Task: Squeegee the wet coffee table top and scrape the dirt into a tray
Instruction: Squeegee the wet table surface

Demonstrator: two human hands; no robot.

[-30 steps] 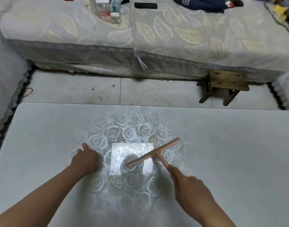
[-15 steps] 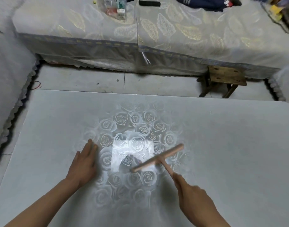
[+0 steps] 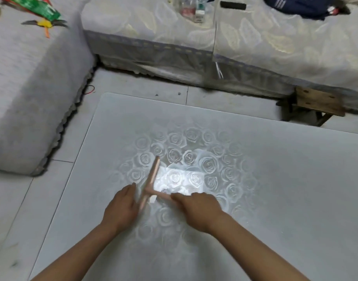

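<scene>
Squeegee (image 3: 152, 175) – handle gripped in right hand (image 3: 196, 207), blade flat on coffee table top (image 3: 295, 189). Left hand (image 3: 121, 207) – fingers straight, palm down, blade's near end just beside its right edge.

Leaf-print sofa (image 3: 255, 37) across the back. On it: dark blue garment (image 3: 299, 6), black remote (image 3: 232, 6), some small bottles (image 3: 191, 9). Wooden stool (image 3: 318, 104) right against its front edge, and a grey seat (image 3: 32, 78) with a green packet (image 3: 42, 9) off its left end.
</scene>
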